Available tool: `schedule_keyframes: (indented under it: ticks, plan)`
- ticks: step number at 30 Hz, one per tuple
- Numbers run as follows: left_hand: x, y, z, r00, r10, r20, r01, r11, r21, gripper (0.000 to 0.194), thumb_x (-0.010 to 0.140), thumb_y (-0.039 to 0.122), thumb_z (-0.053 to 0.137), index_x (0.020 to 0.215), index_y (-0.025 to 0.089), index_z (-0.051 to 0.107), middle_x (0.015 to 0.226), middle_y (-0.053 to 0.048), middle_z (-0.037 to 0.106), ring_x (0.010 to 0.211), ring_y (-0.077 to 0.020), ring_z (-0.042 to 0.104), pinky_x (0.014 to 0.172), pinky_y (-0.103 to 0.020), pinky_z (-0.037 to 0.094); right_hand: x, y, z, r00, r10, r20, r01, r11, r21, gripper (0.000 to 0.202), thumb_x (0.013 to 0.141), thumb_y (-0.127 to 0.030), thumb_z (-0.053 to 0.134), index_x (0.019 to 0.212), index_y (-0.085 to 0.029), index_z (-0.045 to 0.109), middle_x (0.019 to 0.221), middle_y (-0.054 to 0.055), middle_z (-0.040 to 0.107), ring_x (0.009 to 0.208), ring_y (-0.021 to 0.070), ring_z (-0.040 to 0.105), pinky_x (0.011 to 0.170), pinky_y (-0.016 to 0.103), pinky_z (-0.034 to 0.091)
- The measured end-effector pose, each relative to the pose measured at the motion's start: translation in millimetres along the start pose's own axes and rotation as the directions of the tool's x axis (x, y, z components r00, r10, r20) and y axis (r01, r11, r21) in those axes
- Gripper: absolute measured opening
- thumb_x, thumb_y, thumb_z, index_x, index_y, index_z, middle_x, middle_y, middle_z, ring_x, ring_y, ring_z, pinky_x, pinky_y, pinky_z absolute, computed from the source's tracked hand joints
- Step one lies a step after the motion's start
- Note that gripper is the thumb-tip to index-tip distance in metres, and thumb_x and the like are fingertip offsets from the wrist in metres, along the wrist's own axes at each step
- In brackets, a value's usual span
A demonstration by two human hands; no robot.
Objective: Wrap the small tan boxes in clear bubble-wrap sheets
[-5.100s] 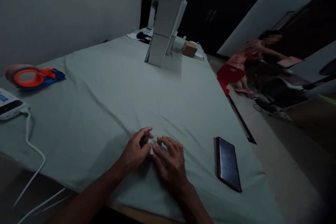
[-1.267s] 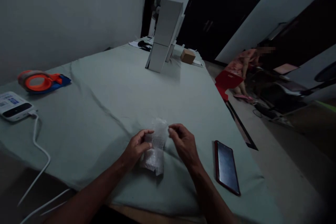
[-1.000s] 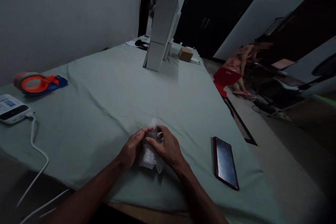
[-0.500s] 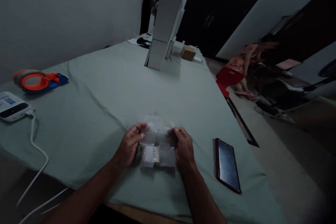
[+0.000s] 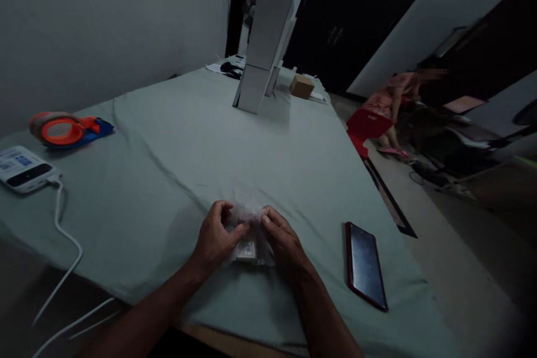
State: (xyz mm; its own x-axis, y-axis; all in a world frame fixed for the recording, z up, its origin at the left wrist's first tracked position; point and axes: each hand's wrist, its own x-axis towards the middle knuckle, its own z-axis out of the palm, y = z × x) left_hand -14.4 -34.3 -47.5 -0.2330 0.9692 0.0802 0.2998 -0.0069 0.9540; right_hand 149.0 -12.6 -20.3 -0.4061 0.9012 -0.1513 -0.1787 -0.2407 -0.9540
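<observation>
Crinkled, see-through bubble wrap (image 5: 262, 250) lies near the front edge of the table, partly wrapped around a small pale block (image 5: 246, 250) with dark markings. What the block is, I cannot make out. My left hand (image 5: 218, 235) curls around the wrap's left side, its thumb pressing over the top of the block. On the other side, my right hand (image 5: 282, 234) pinches the upper right edge of the wrap between thumb and fingers. The fingers cover part of the block and of the wrap.
Right of my hands lies a phone (image 5: 366, 265). An orange-and-blue tape dispenser (image 5: 62, 131) and a white device (image 5: 27, 170) with a white cable (image 5: 69, 235) are at left. Tall white boxes (image 5: 266, 33) and a brown carton (image 5: 301, 86) stand farther back. A person (image 5: 392, 98) sits beyond the table.
The spread wrap has been folded and gathered closer around the block. My hands have come nearer together, the left thumb moving rightward over the block.
</observation>
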Motion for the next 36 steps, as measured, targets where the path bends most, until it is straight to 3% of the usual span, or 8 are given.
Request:
schedule_keyframes:
  ticks: [5, 9, 14, 19, 23, 30, 33, 36]
  plan:
    - [4.8, -2.9, -2.5, 0.993, -0.093, 0.072, 0.109, 0.957, -0.268, 0.028, 0.064, 0.022, 0.068, 0.09, 0.018, 0.061, 0.076, 0.002, 0.06, 0.072, -0.0153, 0.057, 0.07, -0.027, 0.044, 8.9, 5.6, -5.1, 0.983, -0.072, -0.171, 0.076, 0.997, 0.016, 0.029, 0.082, -0.05, 0.062, 0.08, -0.022, 0.056, 0.07, -0.001, 0.063, 0.059, 0.0143, 0.056, 0.055, 0.024, 0.043]
    - [12.3, -4.3, -9.7, 0.978, -0.207, 0.028, 0.193, 0.847, -0.496, 0.023, 0.064, 0.027, 0.067, 0.083, 0.017, 0.061, 0.072, 0.003, 0.059, 0.064, -0.0117, 0.054, 0.062, -0.022, 0.042, 18.5, 9.1, -21.0, 0.868, -0.188, -0.46, 0.144, 0.981, -0.128, 0.035, 0.075, -0.054, 0.066, 0.072, -0.02, 0.057, 0.066, 0.0, 0.065, 0.056, 0.0141, 0.057, 0.053, 0.024, 0.044]
    - [22.5, -9.8, -14.6, 0.952, -0.303, -0.051, 0.213, 0.77, -0.602, 0.033, 0.064, 0.034, 0.068, 0.09, 0.016, 0.058, 0.071, 0.004, 0.055, 0.061, -0.0101, 0.053, 0.06, -0.022, 0.042, 21.8, 12.2, -38.1, 0.782, -0.265, -0.565, 0.146, 0.958, -0.247, 0.032, 0.075, -0.051, 0.064, 0.071, -0.02, 0.057, 0.061, -0.003, 0.06, 0.051, 0.011, 0.051, 0.049, 0.022, 0.04]
    - [28.0, -14.4, -15.3, 0.925, -0.37, -0.082, 0.227, 0.714, -0.663, 0.039, 0.062, 0.032, 0.071, 0.095, 0.015, 0.06, 0.074, 0.003, 0.059, 0.065, -0.0109, 0.057, 0.064, -0.024, 0.045, 21.6, 13.3, -49.8, 0.747, -0.328, -0.578, 0.093, 0.913, -0.397, 0.025, 0.074, -0.043, 0.065, 0.072, -0.018, 0.061, 0.061, -0.002, 0.058, 0.053, 0.0122, 0.05, 0.049, 0.023, 0.038]
    - [28.1, -10.5, -20.7, 0.913, -0.392, -0.109, 0.202, 0.668, -0.716, 0.041, 0.062, 0.03, 0.073, 0.097, 0.014, 0.061, 0.083, -0.001, 0.063, 0.075, -0.0131, 0.063, 0.071, -0.026, 0.048, 20.2, 9.2, -54.3, 0.712, -0.401, -0.576, 0.086, 0.864, -0.496, 0.03, 0.074, -0.037, 0.065, 0.096, -0.017, 0.064, 0.081, 0.003, 0.065, 0.069, 0.0169, 0.056, 0.061, 0.028, 0.044]
    - [27.0, 0.2, -26.7, 0.945, -0.314, -0.097, 0.119, 0.602, -0.79, 0.029, 0.063, 0.039, 0.071, 0.079, 0.015, 0.061, 0.065, 0.003, 0.057, 0.058, -0.0096, 0.056, 0.057, -0.022, 0.044, 15.5, 0.8, -47.3, 0.627, -0.604, -0.492, 0.204, 0.737, -0.645, 0.025, 0.081, -0.035, 0.059, 0.098, -0.018, 0.064, 0.112, 0.01, 0.064, 0.099, 0.0218, 0.059, 0.081, 0.035, 0.047]
    - [27.0, 1.3, -26.5, 0.952, -0.292, -0.09, 0.108, 0.597, -0.795, 0.027, 0.064, 0.036, 0.073, 0.078, 0.016, 0.06, 0.064, 0.005, 0.055, 0.057, -0.0081, 0.054, 0.057, -0.021, 0.044, 10.5, -4.1, -41.8, 0.65, -0.605, -0.459, 0.238, 0.736, -0.633, 0.021, 0.083, -0.034, 0.059, 0.096, -0.02, 0.066, 0.107, 0.008, 0.066, 0.099, 0.0216, 0.06, 0.086, 0.036, 0.045]
    - [26.2, 2.0, -26.7, 0.957, -0.28, -0.081, 0.11, 0.606, -0.788, 0.027, 0.065, 0.032, 0.073, 0.081, 0.016, 0.059, 0.061, 0.006, 0.055, 0.055, -0.0072, 0.052, 0.055, -0.019, 0.042, 4.0, -12.9, -33.9, 0.724, -0.576, -0.379, 0.252, 0.732, -0.633, 0.018, 0.084, -0.034, 0.06, 0.095, -0.021, 0.068, 0.096, 0.005, 0.068, 0.093, 0.0214, 0.062, 0.086, 0.037, 0.045]
